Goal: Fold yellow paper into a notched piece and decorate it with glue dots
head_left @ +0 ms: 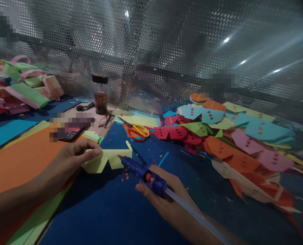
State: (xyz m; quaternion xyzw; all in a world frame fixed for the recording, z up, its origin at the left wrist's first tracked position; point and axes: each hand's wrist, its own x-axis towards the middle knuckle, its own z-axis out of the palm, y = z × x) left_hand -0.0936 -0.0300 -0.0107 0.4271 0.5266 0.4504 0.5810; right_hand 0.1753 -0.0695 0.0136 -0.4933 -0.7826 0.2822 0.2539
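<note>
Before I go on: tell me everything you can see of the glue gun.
The glue gun is dark blue and plastic-looking, with an orange-red part in an opening in its body and a narrow brownish tip. A long translucent stick runs from its rear. The right hand holds it above the blue table surface, nose slanting toward the upper left of the picture. The tip is at the pale yellow paper cutout in the left hand; whether they touch is unclear. No handle shows.

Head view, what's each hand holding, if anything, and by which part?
Left hand: the pale yellow paper cutout, pinched at its upper left edge. Right hand: the blue glue gun, gripped toward its rear end.
</note>
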